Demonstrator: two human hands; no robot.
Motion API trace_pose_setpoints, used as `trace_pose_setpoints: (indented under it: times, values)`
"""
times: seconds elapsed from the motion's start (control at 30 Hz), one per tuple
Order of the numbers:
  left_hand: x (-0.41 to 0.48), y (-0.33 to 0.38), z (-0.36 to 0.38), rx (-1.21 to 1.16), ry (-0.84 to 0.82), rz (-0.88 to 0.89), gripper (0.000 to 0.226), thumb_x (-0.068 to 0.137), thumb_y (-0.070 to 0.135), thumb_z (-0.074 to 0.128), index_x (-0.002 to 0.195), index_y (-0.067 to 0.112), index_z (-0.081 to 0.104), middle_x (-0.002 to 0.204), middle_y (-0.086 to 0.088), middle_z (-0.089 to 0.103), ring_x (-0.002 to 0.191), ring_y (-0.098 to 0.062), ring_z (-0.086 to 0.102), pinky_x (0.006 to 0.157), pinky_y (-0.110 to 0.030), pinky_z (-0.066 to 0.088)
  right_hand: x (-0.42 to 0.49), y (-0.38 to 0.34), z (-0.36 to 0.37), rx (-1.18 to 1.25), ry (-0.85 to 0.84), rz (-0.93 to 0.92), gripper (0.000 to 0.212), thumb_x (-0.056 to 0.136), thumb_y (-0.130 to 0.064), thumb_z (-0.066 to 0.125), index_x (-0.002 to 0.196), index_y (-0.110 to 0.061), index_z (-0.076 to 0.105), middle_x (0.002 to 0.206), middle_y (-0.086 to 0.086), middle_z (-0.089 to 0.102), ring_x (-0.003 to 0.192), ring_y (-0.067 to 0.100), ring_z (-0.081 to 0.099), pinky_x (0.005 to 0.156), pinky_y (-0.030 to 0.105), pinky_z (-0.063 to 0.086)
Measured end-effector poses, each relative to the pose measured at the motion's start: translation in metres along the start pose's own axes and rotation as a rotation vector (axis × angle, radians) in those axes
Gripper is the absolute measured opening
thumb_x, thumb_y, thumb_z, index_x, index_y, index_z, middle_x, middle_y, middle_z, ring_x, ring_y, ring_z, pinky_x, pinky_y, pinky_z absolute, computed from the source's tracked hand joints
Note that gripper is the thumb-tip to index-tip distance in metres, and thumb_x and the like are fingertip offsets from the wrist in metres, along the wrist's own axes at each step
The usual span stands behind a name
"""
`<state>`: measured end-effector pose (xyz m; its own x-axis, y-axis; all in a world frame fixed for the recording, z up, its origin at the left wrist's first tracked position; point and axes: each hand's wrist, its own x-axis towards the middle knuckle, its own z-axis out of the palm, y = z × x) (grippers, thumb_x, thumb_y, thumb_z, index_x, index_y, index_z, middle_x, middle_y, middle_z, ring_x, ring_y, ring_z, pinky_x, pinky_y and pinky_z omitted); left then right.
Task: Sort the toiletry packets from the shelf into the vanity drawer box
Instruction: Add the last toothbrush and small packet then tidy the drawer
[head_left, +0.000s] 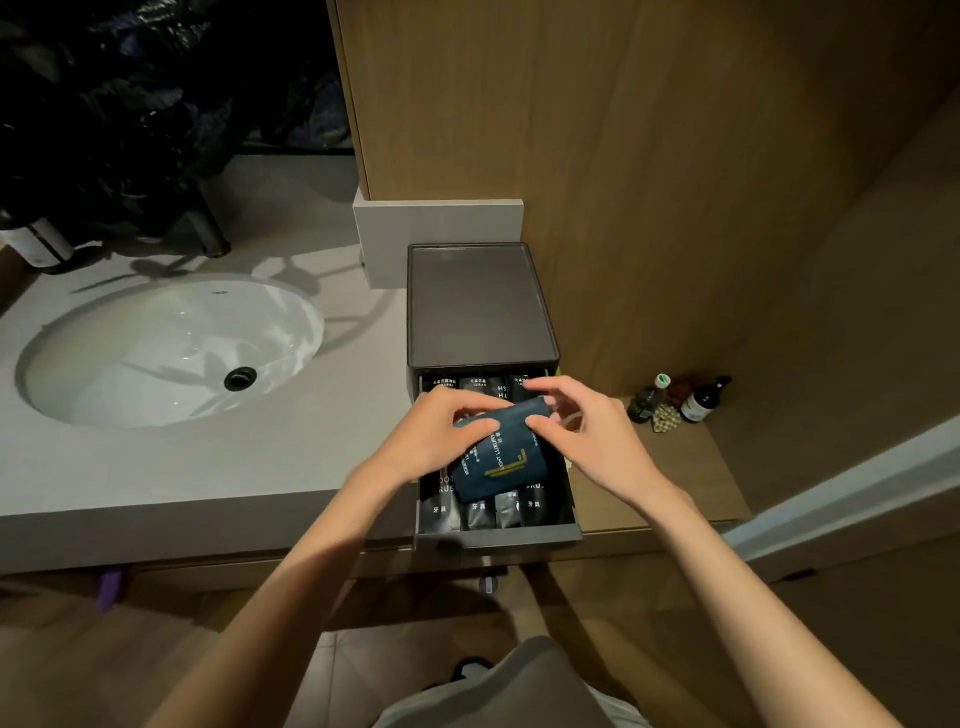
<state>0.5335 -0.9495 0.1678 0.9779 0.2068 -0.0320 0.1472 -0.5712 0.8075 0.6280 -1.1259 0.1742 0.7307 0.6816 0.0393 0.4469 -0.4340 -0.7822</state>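
Note:
A dark vanity drawer box (480, 312) stands on the counter's right end, its drawer (498, 538) pulled out toward me. Several black toiletry packets (439, 506) with white print lie in rows inside it. Over the open drawer I hold a dark blue packet (506, 460) with gold lettering, tilted. My left hand (441, 431) pinches its upper left edge. My right hand (576, 426) pinches its upper right corner between thumb and fingers. The hands hide the middle of the drawer.
A white oval sink (171, 348) is set into the grey countertop (208, 467) on the left. A low wooden shelf (670, 467) at the right carries small bottles (704, 400). Wood panelling (675, 182) rises behind the box.

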Motion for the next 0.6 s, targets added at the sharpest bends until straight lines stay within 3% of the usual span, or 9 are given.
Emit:
trace_pose_setpoints:
  times: [0.07,0.13,0.23,0.3,0.43,0.53,0.6]
  values:
    - [0.004,0.004,-0.004,0.033,0.017,0.038,0.025,0.086,0.02,0.066,0.11,0.026,0.071,0.108,0.01,0.071,0.103,-0.003,0.062,0.097,-0.03,0.046,0.003,0.001,-0.001,0.037,0.004,0.049,0.016,0.085,-0.018,0.068,0.1,-0.022,0.069,0.069,-0.009,0.063,0.064,0.003,0.054,0.063,0.01,0.044]
    - [0.007,0.004,-0.005,0.031,0.128,0.041,0.031,0.084,0.023,0.069,0.114,0.028,0.068,0.11,0.011,0.068,0.106,-0.004,0.059,0.101,-0.033,0.045,0.003,0.006,-0.001,0.129,0.031,0.118,0.007,0.084,-0.016,0.069,0.09,-0.02,0.068,0.06,-0.001,0.057,0.058,0.01,0.051,0.063,0.021,0.048]
    - [0.005,-0.001,-0.002,-0.149,0.312,-0.126,0.064,0.08,0.027,0.073,0.137,0.026,0.045,0.127,0.004,0.05,0.12,-0.013,0.048,0.103,-0.033,0.042,-0.003,0.012,-0.004,0.371,0.09,0.247,0.007,0.085,-0.011,0.068,0.092,-0.013,0.067,0.069,0.018,0.062,0.063,0.015,0.057,0.061,0.025,0.053]
    - [0.001,-0.002,0.001,-0.442,0.29,-0.32,0.072,0.081,0.027,0.072,0.143,0.023,0.035,0.136,-0.003,0.046,0.121,-0.017,0.05,0.1,-0.034,0.045,-0.007,0.013,-0.004,0.545,0.111,0.332,0.011,0.086,-0.007,0.066,0.097,-0.006,0.066,0.082,0.025,0.068,0.068,0.016,0.063,0.062,0.023,0.055]
    - [-0.004,-0.004,0.011,-0.795,0.194,-0.462,0.059,0.087,0.022,0.066,0.14,0.015,0.039,0.113,-0.009,0.068,0.104,-0.016,0.065,0.089,-0.032,0.054,-0.013,0.011,0.004,0.821,0.074,0.457,0.017,0.086,-0.003,0.065,0.103,-0.001,0.064,0.083,0.01,0.075,0.067,0.012,0.07,0.063,0.023,0.058]
    - [-0.003,-0.004,0.015,-0.825,0.237,-0.425,0.04,0.089,0.012,0.063,0.128,0.015,0.051,0.099,-0.008,0.072,0.095,-0.018,0.068,0.084,-0.033,0.056,-0.018,0.012,0.011,0.783,0.023,0.459,0.02,0.085,-0.003,0.067,0.103,0.001,0.062,0.088,0.014,0.075,0.075,0.019,0.07,0.069,0.028,0.06]
    - [-0.002,-0.006,0.013,-0.768,0.246,-0.378,0.036,0.089,0.007,0.062,0.123,0.013,0.057,0.096,-0.009,0.071,0.086,-0.016,0.068,0.073,-0.026,0.059,-0.021,0.015,0.014,0.692,0.057,0.404,0.019,0.084,-0.006,0.069,0.101,0.001,0.064,0.079,0.008,0.074,0.072,0.015,0.069,0.072,0.029,0.061]
